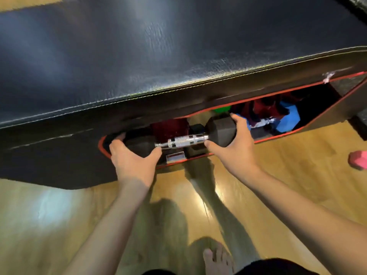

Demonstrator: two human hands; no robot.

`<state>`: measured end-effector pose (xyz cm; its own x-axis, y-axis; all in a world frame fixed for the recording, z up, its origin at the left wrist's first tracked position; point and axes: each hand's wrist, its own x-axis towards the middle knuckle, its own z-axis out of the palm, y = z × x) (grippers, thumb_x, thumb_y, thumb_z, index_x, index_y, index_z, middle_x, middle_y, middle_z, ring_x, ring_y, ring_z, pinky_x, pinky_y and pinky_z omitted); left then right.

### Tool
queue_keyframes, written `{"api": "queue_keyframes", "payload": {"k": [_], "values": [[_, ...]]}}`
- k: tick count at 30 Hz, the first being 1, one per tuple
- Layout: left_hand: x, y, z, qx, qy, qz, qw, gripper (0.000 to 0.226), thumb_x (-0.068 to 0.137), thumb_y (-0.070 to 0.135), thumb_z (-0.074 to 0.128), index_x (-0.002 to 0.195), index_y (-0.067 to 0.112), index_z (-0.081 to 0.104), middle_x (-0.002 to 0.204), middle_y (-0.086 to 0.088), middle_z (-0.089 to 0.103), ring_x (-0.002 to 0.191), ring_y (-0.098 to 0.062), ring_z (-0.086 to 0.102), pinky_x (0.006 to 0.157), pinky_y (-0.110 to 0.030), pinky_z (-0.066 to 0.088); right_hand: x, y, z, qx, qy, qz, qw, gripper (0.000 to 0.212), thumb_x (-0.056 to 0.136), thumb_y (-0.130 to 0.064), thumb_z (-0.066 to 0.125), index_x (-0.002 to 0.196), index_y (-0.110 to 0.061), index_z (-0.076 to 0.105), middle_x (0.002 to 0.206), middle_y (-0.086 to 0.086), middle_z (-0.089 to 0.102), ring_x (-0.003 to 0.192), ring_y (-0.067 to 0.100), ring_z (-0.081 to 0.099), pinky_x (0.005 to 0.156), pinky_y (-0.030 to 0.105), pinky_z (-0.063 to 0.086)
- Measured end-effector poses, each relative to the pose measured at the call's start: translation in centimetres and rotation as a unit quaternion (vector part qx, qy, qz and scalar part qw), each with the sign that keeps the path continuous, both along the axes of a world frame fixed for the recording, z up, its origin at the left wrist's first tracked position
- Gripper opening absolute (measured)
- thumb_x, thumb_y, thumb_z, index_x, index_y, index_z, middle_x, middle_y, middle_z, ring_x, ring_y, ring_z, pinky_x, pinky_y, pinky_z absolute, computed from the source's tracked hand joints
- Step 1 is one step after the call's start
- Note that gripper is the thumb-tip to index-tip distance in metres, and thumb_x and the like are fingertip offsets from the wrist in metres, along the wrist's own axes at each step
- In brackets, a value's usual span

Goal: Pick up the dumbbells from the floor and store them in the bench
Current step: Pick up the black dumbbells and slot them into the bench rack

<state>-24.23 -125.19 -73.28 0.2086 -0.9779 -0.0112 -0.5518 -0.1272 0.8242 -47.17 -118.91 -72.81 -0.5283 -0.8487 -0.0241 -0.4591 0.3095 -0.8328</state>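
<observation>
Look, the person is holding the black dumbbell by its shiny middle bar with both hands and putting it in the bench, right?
Not quite. In the head view, the left hand and right hand grip the black dumbbell by its two end weights, not the shiny bar, which stays bare between them. The rest is right: it is going into the bench.

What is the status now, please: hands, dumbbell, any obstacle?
Left hand and right hand each grip one head of the dumbbell. Dumbbell at bench opening. Blue dumbbell already inside. Pink one on floor.
</observation>
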Motion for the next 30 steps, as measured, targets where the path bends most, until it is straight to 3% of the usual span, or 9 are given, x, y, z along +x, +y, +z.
{"api": "queue_keyframes", "payload": {"k": [2,7,13,16,18,20,22,26,30], "values": [[0.1,-0.6,-0.8,-0.001,0.02,0.004,1.0,0.086,0.065,0.036,0.084,0.135,0.015,0.038,0.134,-0.003,0.046,0.126,-0.024,0.046,0.109,-0.041,0.038,-0.2,-1.2,-0.6,-0.007,0.007,0.016,1.0,0.091,0.069,-0.043,0.084,0.143,-0.022,0.035,0.135,-0.005,0.05,0.123,0.011,0.048,0.101,0.028,0.043],[0.1,-1.9,-1.5,-0.028,0.012,0.025,0.999,0.085,0.066,0.033,0.084,0.135,0.009,0.041,0.133,-0.006,0.046,0.125,-0.024,0.045,0.109,-0.037,0.038,0.0,-3.6,-2.2,-0.021,0.018,0.038,0.999,0.092,0.069,-0.051,0.081,0.144,-0.024,0.033,0.135,-0.003,0.053,0.127,0.017,0.05,0.104,0.038,0.047],[0.2,-3.9,-1.8,-0.038,-0.001,0.03,0.999,0.084,0.063,0.039,0.082,0.132,0.011,0.045,0.129,-0.009,0.052,0.123,-0.028,0.048,0.108,-0.043,0.039,0.0,-6.0,-2.9,-0.017,0.019,0.026,0.999,0.087,0.059,-0.064,0.076,0.129,-0.027,0.041,0.117,0.0,0.062,0.111,0.02,0.059,0.093,0.04,0.054],[0.4,-5.4,-2.1,-0.036,0.023,0.026,0.999,0.065,0.059,0.051,0.079,0.113,0.02,0.061,0.112,0.002,0.065,0.111,-0.02,0.06,0.101,-0.038,0.047,0.1,-6.8,-2.1,-0.039,0.011,0.023,0.999,0.073,0.066,-0.049,0.082,0.125,-0.021,0.049,0.115,0.001,0.064,0.107,0.017,0.06,0.089,0.029,0.05],[0.1,-6.0,-2.0,-0.048,0.034,0.012,0.998,0.039,0.066,0.04,0.082,0.096,0.023,0.063,0.1,0.008,0.068,0.103,-0.014,0.065,0.098,-0.029,0.048,0.3,-7.2,-1.6,-0.062,-0.008,0.022,0.998,0.061,0.069,-0.04,0.084,0.119,-0.022,0.053,0.11,-0.004,0.066,0.102,0.01,0.059,0.085,0.022,0.047],[-0.2,-6.7,-1.7,-0.052,0.042,-0.007,0.998,0.031,0.074,0.03,0.081,0.099,0.026,0.063,0.102,0.01,0.066,0.106,-0.013,0.063,0.101,-0.027,0.044,0.4,-7.8,-1.8,-0.084,-0.021,0.027,0.996,0.053,0.07,-0.038,0.084,0.113,-0.025,0.056,0.108,-0.007,0.068,0.103,0.009,0.062,0.088,0.024,0.051],[-0.5,-7.3,-2.1,-0.023,0.035,-0.025,0.999,0.042,0.078,0.037,0.076,0.113,0.019,0.063,0.113,0.004,0.065,0.116,-0.02,0.058,0.106,-0.031,0.039,0.4,-8.8,-2.9,-0.082,-0.031,0.039,0.995,0.048,0.071,-0.038,0.083,0.11,-0.027,0.058,0.11,-0.005,0.069,0.106,0.011,0.065,0.095,0.032,0.054],[-1.0,-6.8,-2.7,0.001,-0.153,-0.019,0.988,0.061,0.08,0.057,0.065,0.12,0.011,0.06,0.12,-0.013,0.064,0.119,-0.037,0.052,0.105,-0.042,0.037,0.2,-10.4,-5.6,-0.036,0.036,0.018,0.999,0.088,0.061,-0.078,0.067,0.127,-0.024,0.047,0.121,0.001,0.06,0.113,0.025,0.06,0.094,0.044,0.054],[-1.2,-6.4,-2.5,0.015,-0.282,-0.047,0.958,0.09,0.066,0.082,0.055,0.114,0.007,0.059,0.103,-0.012,0.065,0.101,-0.035,0.06,0.091,-0.046,0.049,0.3,-10.8,-7.3,0.054,0.177,0.01,0.983,0.123,0.048,-0.105,0.036,0.127,-0.012,0.046,0.111,0.006,0.06,0.094,0.029,0.062,0.074,0.038,0.058]]}}
